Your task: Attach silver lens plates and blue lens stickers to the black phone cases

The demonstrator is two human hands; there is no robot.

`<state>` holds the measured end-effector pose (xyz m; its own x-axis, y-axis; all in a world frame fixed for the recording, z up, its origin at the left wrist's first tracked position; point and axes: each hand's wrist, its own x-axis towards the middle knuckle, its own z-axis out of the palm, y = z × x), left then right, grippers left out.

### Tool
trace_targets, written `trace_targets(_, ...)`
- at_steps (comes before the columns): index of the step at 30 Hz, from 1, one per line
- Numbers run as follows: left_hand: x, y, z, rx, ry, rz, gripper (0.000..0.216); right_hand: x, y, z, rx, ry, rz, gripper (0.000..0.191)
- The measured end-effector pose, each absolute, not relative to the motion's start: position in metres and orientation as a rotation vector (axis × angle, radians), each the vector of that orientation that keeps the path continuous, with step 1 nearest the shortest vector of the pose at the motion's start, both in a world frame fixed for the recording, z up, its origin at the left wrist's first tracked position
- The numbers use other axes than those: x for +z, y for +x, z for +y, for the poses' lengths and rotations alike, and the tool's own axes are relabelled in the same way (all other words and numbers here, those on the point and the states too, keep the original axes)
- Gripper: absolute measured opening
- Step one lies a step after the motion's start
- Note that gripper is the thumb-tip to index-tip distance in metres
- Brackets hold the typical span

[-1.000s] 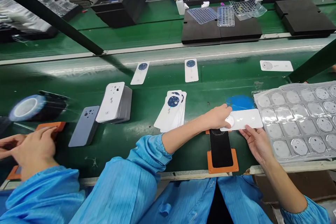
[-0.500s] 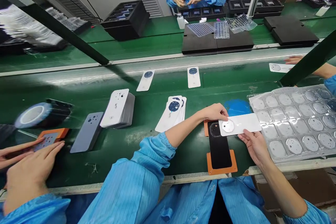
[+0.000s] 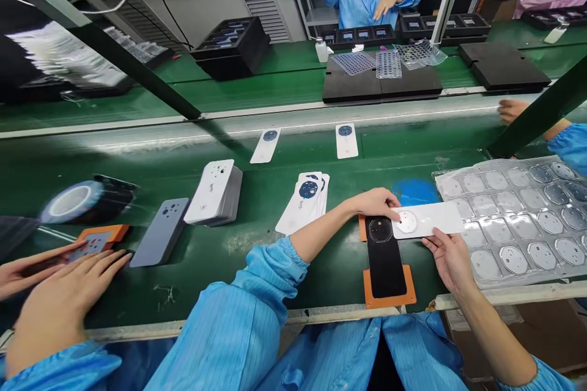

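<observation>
A white phone back cover [image 3: 435,218] with a round white camera ring piece at one end is held level between my hands. My left hand [image 3: 376,203] is closed, its fingertips at the left end beside the round piece. With thumb on top, my right hand [image 3: 450,258] pinches the lower edge farther right. Below and left of the cover, a black phone-shaped panel [image 3: 387,266] lies in an orange fixture [image 3: 411,287]. A clear plastic tray [image 3: 498,278] of round pieces sits right of my right hand.
Fanned white covers [image 3: 293,211], a stack of white covers [image 3: 208,195] and a grey stack [image 3: 158,232] lie leftward. Two single covers lie farther back. A co-worker's hand [image 3: 68,299] works at far left, another's [image 3: 513,110] at right. A green post [image 3: 527,119] slants at right.
My hands keep the white cover in nearly the same place while the view shifts slightly. The co-worker's hand at right no longer has its white cover in view. The person opposite has raised one hand.
</observation>
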<state>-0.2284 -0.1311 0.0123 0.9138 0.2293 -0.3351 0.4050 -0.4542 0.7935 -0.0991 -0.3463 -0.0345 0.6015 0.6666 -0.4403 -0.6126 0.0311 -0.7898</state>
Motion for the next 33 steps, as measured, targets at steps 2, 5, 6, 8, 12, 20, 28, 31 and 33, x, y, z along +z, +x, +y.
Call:
trace_targets(2, 0.011, -0.225, -0.134, -0.222, 2.092, 0.47, 0.032, -0.034, -0.097, -0.346, 0.971, -1.187, -0.054, 0.04)
trace_targets(5, 0.005, -0.22, -0.138, -0.221, 2.119, 0.502, 0.024, -0.034, -0.095, -0.345, 0.973, -1.204, -0.049, 0.041)
trace_targets(6, 0.003, -0.218, -0.139, -0.217, 2.126, 0.513, 0.023, -0.034, -0.095, -0.344, 0.973, -1.208, -0.049, 0.041)
trace_targets(8, -0.002, -0.216, -0.142, -0.203, 2.133, 0.535, 0.023, -0.036, -0.096, -0.345, 0.972, -1.213, -0.058, 0.04)
trace_targets(12, 0.0, -0.22, -0.144, -0.14, 2.113, 0.565, 0.038, -0.04, -0.097, -0.351, 0.985, -1.229, -0.078, 0.038)
trace_targets(20, 0.034, -0.257, -0.125, 0.54, 1.832, 0.751, 0.047, 0.01, -0.037, -0.261, 0.783, -1.347, -0.494, 0.024)
trace_targets(28, -0.019, -0.302, -0.161, 0.902, 1.582, 0.977, 0.038, 0.023, -0.073, -0.12, 0.825, -1.778, -0.975, 0.031)
trace_targets(31, -0.032, -0.308, -0.164, 0.947, 1.607, 1.035, 0.046, 0.019, -0.116, -0.072, 0.687, -1.954, -1.137, 0.057)
trace_targets(33, -0.034, -0.312, -0.16, 0.97, 1.646, 1.063, 0.049, 0.02, -0.142, -0.043, 0.624, -2.078, -1.185, 0.077)
